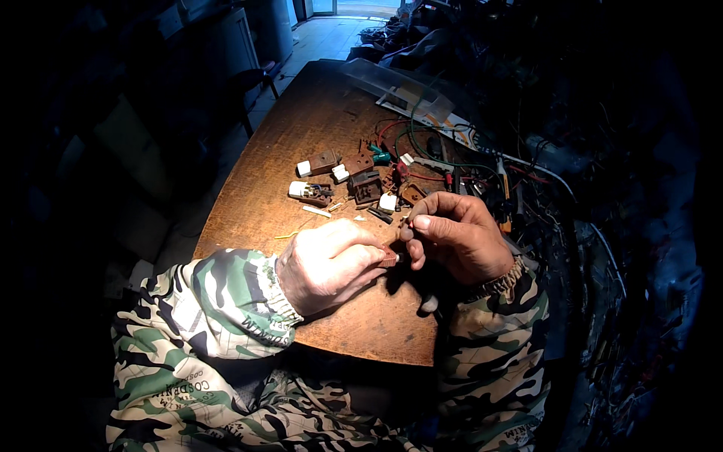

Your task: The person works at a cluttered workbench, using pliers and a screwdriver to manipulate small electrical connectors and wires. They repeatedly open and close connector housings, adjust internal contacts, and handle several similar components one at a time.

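My left hand (329, 260) is closed around a small reddish-brown plastic housing (389, 258), which peeks out past the fingertips above the wooden table. Just to its right, my right hand (465, 235) pinches thumb against forefinger; a tiny dark piece seems to show there, too small to name. Beyond the hands lie brown plastic housings with white ends, one (322, 161) at the back and another (315, 194), its inside exposed, nearer. A dark open housing (367, 190) and a loose white cap (388, 202) sit beside them.
The wooden table (263, 151) narrows toward the back. Red and green wires (413, 143) tangle on its right side, with a clear plastic tray (395, 84) behind. Thin strips (317, 212) lie near my left hand. Dark clutter crowds the right; a stool (252, 87) stands back left.
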Tool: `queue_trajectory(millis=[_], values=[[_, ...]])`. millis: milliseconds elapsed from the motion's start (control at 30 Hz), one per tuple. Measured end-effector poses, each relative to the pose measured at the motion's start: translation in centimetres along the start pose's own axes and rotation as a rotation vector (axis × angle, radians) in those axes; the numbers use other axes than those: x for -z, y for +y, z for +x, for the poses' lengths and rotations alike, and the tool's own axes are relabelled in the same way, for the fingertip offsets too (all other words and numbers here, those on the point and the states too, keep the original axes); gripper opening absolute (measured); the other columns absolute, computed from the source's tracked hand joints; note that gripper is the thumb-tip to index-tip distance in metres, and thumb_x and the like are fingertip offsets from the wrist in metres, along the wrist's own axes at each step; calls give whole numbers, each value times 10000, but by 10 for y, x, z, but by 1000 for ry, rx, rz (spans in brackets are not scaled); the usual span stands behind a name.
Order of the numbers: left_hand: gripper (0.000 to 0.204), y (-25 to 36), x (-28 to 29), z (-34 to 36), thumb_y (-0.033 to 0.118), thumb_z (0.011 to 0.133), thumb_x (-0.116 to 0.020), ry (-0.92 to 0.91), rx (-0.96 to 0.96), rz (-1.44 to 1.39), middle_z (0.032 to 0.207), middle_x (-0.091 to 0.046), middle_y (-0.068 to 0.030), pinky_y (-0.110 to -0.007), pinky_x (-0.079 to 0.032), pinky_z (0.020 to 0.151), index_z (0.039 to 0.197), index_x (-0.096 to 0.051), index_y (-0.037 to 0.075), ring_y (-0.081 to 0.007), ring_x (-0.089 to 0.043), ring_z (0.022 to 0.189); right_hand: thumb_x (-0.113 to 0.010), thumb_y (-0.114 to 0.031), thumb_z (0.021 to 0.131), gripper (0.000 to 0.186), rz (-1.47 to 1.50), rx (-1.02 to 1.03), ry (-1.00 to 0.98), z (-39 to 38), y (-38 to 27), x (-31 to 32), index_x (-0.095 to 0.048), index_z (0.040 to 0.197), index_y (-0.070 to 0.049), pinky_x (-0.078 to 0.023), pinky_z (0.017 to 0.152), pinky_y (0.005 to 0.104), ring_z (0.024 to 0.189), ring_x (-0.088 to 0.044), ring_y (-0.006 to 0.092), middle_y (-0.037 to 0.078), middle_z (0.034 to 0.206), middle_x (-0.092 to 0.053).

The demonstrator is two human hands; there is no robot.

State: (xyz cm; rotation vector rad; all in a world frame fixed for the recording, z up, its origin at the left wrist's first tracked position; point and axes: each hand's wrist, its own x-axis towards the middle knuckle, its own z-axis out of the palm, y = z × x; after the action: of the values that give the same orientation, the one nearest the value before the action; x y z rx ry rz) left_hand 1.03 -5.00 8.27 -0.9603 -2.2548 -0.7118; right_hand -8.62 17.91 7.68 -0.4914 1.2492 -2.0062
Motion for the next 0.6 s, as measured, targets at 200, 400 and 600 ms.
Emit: queue_trajectory(millis=[200, 400, 600], values=[[228, 1, 3, 1, 87, 786, -873, -5, 20, -12, 910, -714, -86, -332, -588, 662, 965, -746, 26, -236, -711, 777, -652, -39, 1017, 159, 233, 175, 139, 0, -3, 4, -667, 1153, 44, -667, 709, 341, 799, -743, 196, 174, 985, -721], [199, -1, -3, 2, 110, 811, -870, 26, 18, -41, 875, -708, -82, -326, -586, 643, 948, -751, 28, -229, -706, 751, -625, -27, 1031, 163, 259, 206, 162, 0, 0, 11, -670, 1163, 57, -679, 718, 344, 810, -747, 195, 170, 981, -719], [182, 1, 1, 0, 110, 818, -859, 12, 25, -18, 881, -704, -72, -323, -586, 655, 944, -750, 37, -224, -703, 763, -617, -29, 1036, 160, 252, 203, 144, 1, 1, 11, -676, 1155, 61, -677, 717, 341, 809, -744, 190, 166, 973, -715]])
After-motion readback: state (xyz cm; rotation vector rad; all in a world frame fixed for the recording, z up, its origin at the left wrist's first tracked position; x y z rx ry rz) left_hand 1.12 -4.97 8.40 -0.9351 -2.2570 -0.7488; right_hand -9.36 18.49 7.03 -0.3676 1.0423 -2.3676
